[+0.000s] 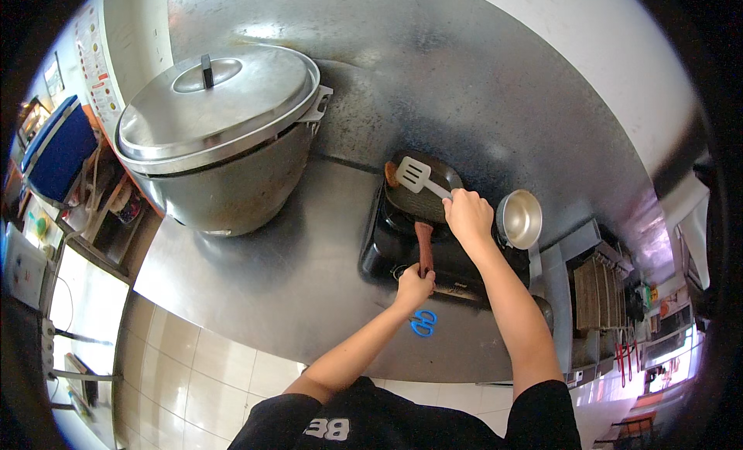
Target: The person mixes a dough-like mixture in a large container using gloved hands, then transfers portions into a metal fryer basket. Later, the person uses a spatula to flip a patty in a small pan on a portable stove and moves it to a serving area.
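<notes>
My left hand (415, 287) grips the reddish-brown wooden handle (425, 247) of a dark square-shaped pan (415, 206). The pan sits over a black portable stove (386, 255). In my right hand (470, 215) is a slotted turner (414, 174) with a pale head, held above the pan. Its blade is close to a browned piece of food (391, 175) at the pan's left edge; whether they touch, I cannot tell. Just below my left hand, scissors with blue handles (424, 323) lie on the counter, their blades hidden.
A large lidded metal pot (232, 183) stands on the left of the steel counter (249, 287). Right of the pan is a small metal bowl or pot (520, 219). A metal backsplash (476, 102) rises behind. A metal unit with a rack (598, 293) stands at the right.
</notes>
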### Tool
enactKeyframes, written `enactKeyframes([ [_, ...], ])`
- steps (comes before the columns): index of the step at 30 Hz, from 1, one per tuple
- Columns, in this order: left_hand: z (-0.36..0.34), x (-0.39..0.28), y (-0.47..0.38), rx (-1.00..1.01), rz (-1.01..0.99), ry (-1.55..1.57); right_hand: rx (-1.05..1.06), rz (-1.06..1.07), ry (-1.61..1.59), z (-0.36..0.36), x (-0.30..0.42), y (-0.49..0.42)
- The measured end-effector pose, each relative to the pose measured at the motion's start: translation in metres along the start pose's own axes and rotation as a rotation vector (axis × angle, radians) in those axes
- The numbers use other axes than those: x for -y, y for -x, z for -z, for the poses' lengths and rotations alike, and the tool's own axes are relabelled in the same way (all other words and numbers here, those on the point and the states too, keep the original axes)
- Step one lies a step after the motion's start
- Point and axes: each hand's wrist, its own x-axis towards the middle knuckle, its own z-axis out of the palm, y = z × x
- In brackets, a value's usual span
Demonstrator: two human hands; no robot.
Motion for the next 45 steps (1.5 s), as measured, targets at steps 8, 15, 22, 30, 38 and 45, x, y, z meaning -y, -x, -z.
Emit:
enactKeyframes([
  [8,-0.001,0.008,-0.004,-0.055,-0.074,-0.022,0.018,0.059,0.167,0.003,-0.018,-0.021],
  [15,-0.004,0.010,-0.004,-0.042,-0.043,0.057,0.031,-0.037,0.114,0.014,-0.041,-0.028],
  [22,-0.002,0.023,0.003,-0.122,0.054,0.010,0.209,-0.232,-0.138,-0.014,-0.063,-0.012],
  [30,0.070,0.049,0.104,0.072,0.194,0.154,0.102,-0.175,-0.161,-0.008,-0.114,0.003],
  [38,0.100,0.097,0.179,-0.199,0.346,0.326,0.080,-0.127,-0.249,-0.026,-0.127,0.009],
  [45,0.057,0.061,0.126,-0.071,0.178,0.192,0.081,-0.132,-0.212,-0.028,-0.138,0.010],
])
